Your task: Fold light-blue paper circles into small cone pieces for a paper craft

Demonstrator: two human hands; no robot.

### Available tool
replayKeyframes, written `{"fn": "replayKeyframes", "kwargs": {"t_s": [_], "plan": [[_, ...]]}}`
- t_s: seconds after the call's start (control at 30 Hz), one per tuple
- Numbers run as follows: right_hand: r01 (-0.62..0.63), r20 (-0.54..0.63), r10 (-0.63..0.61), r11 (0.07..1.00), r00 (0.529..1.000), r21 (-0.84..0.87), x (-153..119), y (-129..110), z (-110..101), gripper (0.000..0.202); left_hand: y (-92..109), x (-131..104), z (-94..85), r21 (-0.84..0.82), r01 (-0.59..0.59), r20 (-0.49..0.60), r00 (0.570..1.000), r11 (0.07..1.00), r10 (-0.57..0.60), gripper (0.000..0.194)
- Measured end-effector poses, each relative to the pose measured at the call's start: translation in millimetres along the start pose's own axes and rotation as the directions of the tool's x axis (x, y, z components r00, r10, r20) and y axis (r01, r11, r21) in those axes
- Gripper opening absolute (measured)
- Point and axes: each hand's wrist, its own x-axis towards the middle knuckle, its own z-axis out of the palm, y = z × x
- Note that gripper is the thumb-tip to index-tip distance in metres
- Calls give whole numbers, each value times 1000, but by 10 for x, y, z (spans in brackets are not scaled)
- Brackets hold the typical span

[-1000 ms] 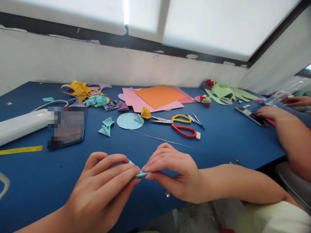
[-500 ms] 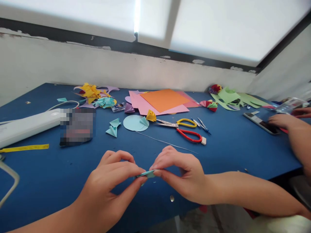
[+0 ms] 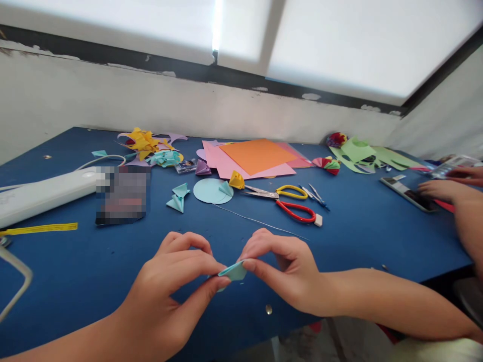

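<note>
A small piece of folded light-blue paper (image 3: 235,271) is held just above the front of the table. My left hand (image 3: 171,286) pinches its left end between thumb and fingers. On its right end, the thumb and fingertips of my right hand (image 3: 285,269) are closed in a pinch. Beyond my hands lie light-blue paper circles (image 3: 206,191) with a small folded blue piece (image 3: 225,189) on them. Two more folded blue pieces (image 3: 178,197) rest to their left. Scissors (image 3: 281,196) with one yellow and one red handle lie open to the right.
Behind are orange paper (image 3: 258,155), pink sheets (image 3: 215,160), yellow paper scraps (image 3: 143,143) and green offcuts (image 3: 354,150). A white power strip (image 3: 49,193) lies left, a thin wire (image 3: 260,221) ahead. At right, another person's hand (image 3: 439,191) is beside a phone (image 3: 407,193).
The folded blue paper has tilted up on its right side, and more of its face shows between my fingers. My right fingertips have moved slightly right and up.
</note>
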Motion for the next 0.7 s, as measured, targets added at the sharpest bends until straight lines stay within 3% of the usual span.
{"fn": "replayKeyframes", "kwargs": {"t_s": [0.37, 0.57, 0.7], "plan": [[-246, 97, 234, 958, 968, 147, -15, 8, -13, 15, -39, 67, -85, -88, -37, 128, 991, 995, 49, 19], [-91, 40, 88, 993, 995, 81, -11, 14, 4, 9, -13, 79, -91, -107, 71, 195, 979, 992, -49, 13], [-5, 46, 4, 1000, 999, 8, -17, 8, 24, 6, 9, 80, -64, -46, 77, 292, 955, 996, -61, 14]]}}
